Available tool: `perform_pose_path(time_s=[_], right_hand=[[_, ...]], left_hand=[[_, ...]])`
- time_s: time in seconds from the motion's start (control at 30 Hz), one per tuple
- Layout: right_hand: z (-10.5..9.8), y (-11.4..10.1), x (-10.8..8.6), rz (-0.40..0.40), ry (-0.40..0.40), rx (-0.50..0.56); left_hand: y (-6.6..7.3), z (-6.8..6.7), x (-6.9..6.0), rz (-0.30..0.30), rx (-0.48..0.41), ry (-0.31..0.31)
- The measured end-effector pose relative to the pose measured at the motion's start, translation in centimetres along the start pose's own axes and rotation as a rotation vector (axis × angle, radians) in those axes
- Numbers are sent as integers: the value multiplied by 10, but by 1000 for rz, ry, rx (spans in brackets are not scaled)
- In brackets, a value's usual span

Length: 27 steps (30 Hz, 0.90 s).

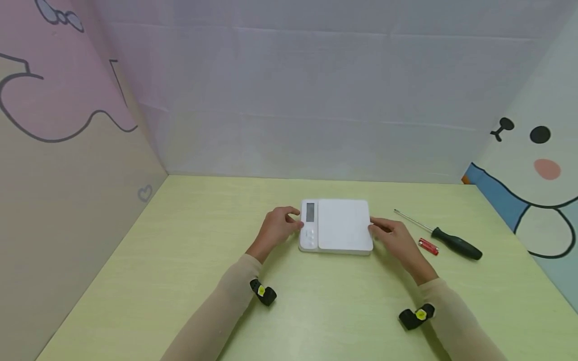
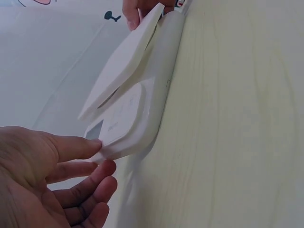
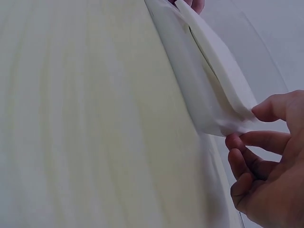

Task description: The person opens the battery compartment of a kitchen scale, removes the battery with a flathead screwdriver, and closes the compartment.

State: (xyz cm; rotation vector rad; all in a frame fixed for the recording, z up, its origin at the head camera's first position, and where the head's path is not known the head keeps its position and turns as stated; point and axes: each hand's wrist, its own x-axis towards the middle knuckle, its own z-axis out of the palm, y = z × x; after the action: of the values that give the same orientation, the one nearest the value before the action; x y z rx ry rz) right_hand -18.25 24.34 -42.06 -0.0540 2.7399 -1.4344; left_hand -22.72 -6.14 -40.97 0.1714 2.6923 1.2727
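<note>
A white kitchen scale [image 1: 344, 225] with a small grey display [image 1: 310, 212] is between the two hands, its weighing plate facing up. At its left edge, my left hand [image 1: 281, 226] pinches it; in the left wrist view the thumb [image 2: 78, 147] presses beside the display and the other fingers are below. My right hand [image 1: 397, 240] pinches the opposite edge, thumb [image 3: 270, 108] against the plate's rim and index finger at the base. A gap shows between plate and base in both wrist views. Whether the scale's underside touches the table cannot be told.
Right of the scale, a red battery [image 1: 428, 246] lies on the pale yellow-green table [image 1: 217, 215]. Beside it is a screwdriver [image 1: 457, 245] with a black handle, its shaft pointing to the back left. A whitish sheet [image 1: 289, 100] hangs behind, and printed panels flank both sides.
</note>
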Motion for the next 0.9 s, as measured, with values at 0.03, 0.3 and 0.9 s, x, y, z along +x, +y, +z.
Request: perform_pose_path(time_s=[0.03,0.3,0.9], right_hand=[[0,0,0,7,-6,3],[2,-3,-1,45,-54,-18],[5,-4,-3,33,-125,-100]], left_hand=[[0,0,0,-8,-1,-6],[1,3,-1,-14,24,-22],[-2,6,2,-58,64,-86]])
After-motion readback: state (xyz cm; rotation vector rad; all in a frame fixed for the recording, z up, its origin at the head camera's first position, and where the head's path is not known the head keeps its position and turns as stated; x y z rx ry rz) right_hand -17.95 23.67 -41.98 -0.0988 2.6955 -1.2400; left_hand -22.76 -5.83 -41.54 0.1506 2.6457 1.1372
